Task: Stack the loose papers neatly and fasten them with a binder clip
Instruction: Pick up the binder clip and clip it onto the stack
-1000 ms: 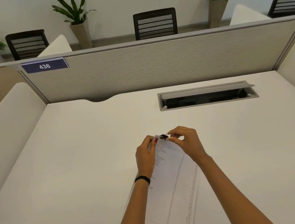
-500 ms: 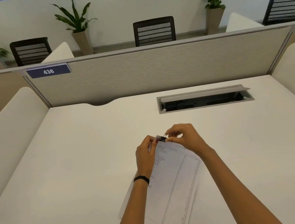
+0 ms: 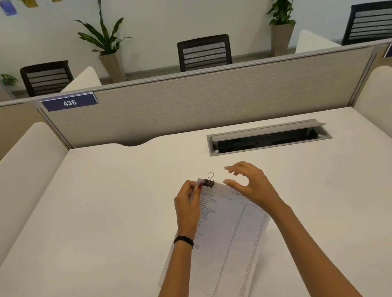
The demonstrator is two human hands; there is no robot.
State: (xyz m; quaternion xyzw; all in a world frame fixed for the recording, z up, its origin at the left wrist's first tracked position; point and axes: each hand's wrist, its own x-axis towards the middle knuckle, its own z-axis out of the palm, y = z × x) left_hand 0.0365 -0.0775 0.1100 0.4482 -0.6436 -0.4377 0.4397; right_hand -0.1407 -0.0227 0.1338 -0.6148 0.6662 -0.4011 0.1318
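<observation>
The clip (image 3: pixel 209 182) had just been released by the right hand (image 3: pixel 250 184), fingers spread empty; papers (image 3: pixel 228 239) stayed pinched by the left hand (image 3: pixel 188 208), seemingly fastened.

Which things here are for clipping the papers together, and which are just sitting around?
For the job:
papers, pinched at the top corner by the left hand
binder clip, on the papers' top edge
right hand, open beside the clip

Just there:
desk
cable box
sign 436
chairs
potted plants
</observation>
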